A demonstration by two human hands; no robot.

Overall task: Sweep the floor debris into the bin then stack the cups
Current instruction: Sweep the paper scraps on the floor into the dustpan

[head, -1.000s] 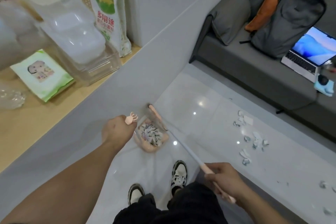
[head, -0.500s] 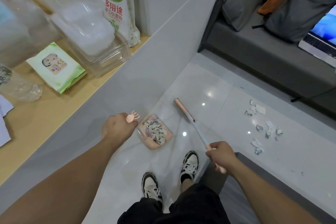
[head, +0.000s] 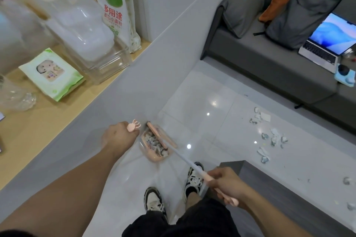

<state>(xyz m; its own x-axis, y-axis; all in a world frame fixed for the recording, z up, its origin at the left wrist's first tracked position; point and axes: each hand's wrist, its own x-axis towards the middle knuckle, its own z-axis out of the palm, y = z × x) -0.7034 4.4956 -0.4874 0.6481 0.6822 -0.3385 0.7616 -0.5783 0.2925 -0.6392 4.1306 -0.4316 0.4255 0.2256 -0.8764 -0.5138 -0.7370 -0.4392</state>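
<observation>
A: Sweeping step, no question. The left hand (head: 120,136) is curled round the top of the dustpan handle (head: 133,125), that little pink pronged tip poking out above the knuckles, and the dustpan (head: 154,145) sits on the floor (head: 202,106) right against the foot of the bench (head: 48,121).

B: And the right hand (head: 226,183) grips the broom (head: 185,158) near its pink end, shaft running down and forward, brush head lying across the pan's top.

A: Pan looks loaded with grey-white scraps. But look right: a scatter of paper debris (head: 269,136) on the tiles, well apart from the pan, with more bits near the frame's right edge.

B: So I'd call it partway. Next move, by my reading, is swinging the brush head out to that pile and dragging it back, or walking the pan over.

A: No bin that I can spot, and no cups I can make out for certain either; there's clear plastic on the bench, too blurred to name.

B: Obstacles? The person's own shoes (head: 193,178) stand between pan and pile. A dark grey ledge juts in low right, just beside the scraps. The sofa (head: 269,67), carrying a backpack (head: 308,11) and an open laptop (head: 331,40), hems in the far side.

A: Tilt that full pan and it could spill.
</observation>
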